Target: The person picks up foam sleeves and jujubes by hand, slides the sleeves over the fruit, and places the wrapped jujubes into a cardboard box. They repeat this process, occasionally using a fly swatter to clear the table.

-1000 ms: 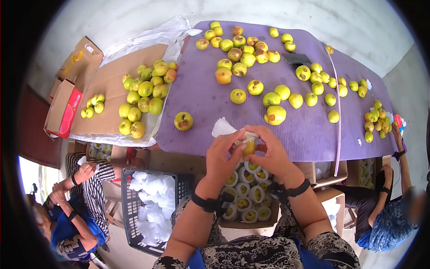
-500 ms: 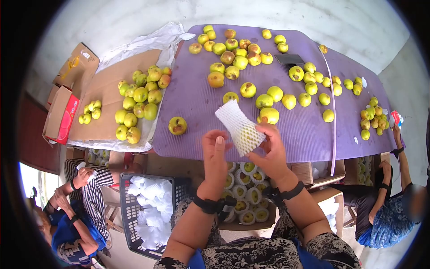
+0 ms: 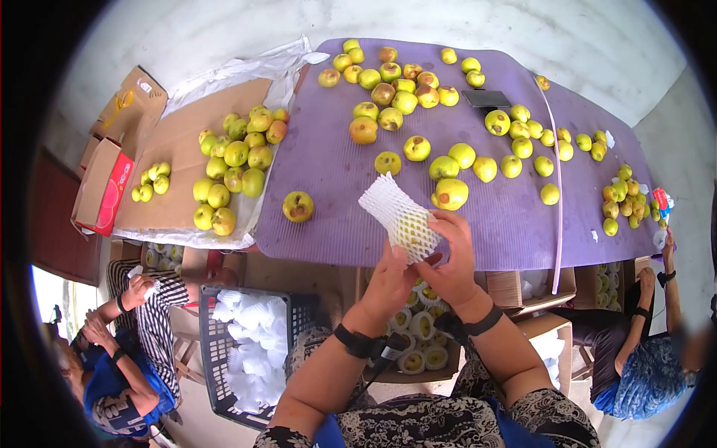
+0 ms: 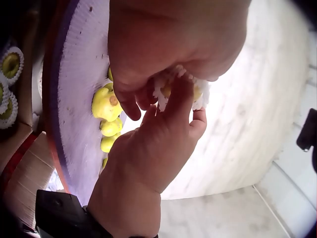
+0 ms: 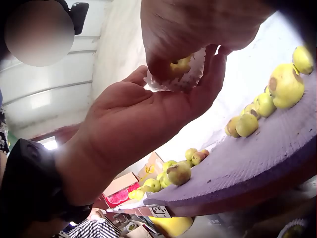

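A yellow-green apple (image 3: 412, 226) sits inside a white foam net sleeve (image 3: 388, 200), held just above the near edge of the purple mat (image 3: 328, 194). My right hand (image 3: 441, 235) grips the netted apple from the right, fingers curled over it. My left hand (image 3: 403, 255) comes up from below and pinches the sleeve's lower end. In the left wrist view the apple (image 4: 198, 92) shows through the net between both hands. The right wrist view also has the netted apple (image 5: 181, 64) wedged between them.
Several loose apples (image 3: 448, 193) lie over the mat, more on cardboard (image 3: 179, 142) at left. A box of net-wrapped apples (image 3: 418, 351) sits below my hands, beside a dark basket of foam nets (image 3: 250, 343). A phone (image 3: 485, 98) lies far back. Other people sit at both sides.
The foam sleeve now covers the apple. My left hand, open beside the sleeve half a second ago, has moved under it and taken hold of its lower end.
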A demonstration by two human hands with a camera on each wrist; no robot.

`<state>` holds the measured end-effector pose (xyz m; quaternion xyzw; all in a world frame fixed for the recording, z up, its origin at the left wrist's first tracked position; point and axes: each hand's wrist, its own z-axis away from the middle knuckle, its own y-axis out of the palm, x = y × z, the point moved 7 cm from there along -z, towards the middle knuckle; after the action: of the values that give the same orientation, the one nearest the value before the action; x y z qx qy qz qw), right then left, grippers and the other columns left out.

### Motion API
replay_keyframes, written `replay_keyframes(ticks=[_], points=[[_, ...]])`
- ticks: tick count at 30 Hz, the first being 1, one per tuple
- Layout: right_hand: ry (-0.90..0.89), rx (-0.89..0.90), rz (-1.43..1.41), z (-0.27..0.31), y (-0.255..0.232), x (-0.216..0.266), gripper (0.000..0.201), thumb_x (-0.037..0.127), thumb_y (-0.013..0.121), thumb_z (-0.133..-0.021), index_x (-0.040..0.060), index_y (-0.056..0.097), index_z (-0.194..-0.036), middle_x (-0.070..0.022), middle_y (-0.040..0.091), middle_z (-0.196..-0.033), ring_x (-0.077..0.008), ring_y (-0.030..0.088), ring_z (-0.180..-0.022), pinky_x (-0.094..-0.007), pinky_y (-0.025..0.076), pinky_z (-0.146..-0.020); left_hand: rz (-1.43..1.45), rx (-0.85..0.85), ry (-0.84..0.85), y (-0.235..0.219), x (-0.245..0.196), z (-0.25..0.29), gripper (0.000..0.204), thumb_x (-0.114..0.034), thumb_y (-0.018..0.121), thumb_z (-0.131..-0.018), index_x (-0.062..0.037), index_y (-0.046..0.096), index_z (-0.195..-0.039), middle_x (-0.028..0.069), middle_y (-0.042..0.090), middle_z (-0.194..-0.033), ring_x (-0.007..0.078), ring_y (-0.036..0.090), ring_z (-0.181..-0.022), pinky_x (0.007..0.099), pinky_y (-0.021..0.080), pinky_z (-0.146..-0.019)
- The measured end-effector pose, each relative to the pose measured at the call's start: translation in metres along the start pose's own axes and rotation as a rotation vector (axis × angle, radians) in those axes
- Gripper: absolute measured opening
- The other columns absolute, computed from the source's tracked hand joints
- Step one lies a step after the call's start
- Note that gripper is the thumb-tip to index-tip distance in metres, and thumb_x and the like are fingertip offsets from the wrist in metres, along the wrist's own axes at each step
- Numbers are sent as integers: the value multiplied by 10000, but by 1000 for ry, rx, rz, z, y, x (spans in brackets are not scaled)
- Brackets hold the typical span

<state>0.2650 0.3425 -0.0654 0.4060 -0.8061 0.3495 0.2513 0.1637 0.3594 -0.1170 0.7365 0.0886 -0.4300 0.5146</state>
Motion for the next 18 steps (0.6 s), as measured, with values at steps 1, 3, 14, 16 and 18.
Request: replay_keyframes(ticks=[1, 3, 14, 16, 18], points=[[-2, 8, -43, 0, 1, 0, 609, 88, 788, -625, 84, 546, -1184, -163, 566, -1199, -362, 553, -1079, -446, 414, -985, 0, -1, 1, -1, -1, 0, 759, -596, 393, -964, -78, 212, -1490, 73, 364, -1450, 246, 373, -1349, 480, 328, -1110], [-7, 15, -89, 2, 3, -1, 601, 98, 789, -631, 87, 547, -1181, -160, 570, -1203, -370, 557, -1074, -457, 398, -1003, 52, -48, -5, -7, -5, 0, 866, -649, 503, -894, -87, 218, -1488, 70, 361, -1453, 244, 374, -1350, 475, 324, -1113], [-120, 26, 82, 1, 13, 11, 466, 146, 751, -704, 83, 540, -1114, -160, 599, -1184, -376, 522, -1180, -525, 333, -1039, 96, -90, -19, -12, -10, 2, 789, -231, 737, -813, -80, 282, -1440, 71, 460, -1360, 230, 462, -1277, 446, 379, -1082], [-113, 83, 2, -5, 16, 10, 458, 122, 717, -714, 68, 536, -1131, -161, 597, -1182, -378, 521, -1181, -512, 347, -1030, 50, -126, -34, -19, -9, 1, 754, -175, 734, -811, -72, 305, -1423, 73, 486, -1333, 229, 485, -1256, 435, 400, -1069], [-104, 137, -78, -13, 13, 13, 453, 99, 684, -724, 53, 533, -1148, -163, 596, -1181, -380, 520, -1182, -500, 360, -1022, -28, -217, -14, -31, -16, 0, 687, -55, 731, -774, -62, 368, -1356, 64, 523, -1267, 209, 535, -1177, 382, 450, -1002]])
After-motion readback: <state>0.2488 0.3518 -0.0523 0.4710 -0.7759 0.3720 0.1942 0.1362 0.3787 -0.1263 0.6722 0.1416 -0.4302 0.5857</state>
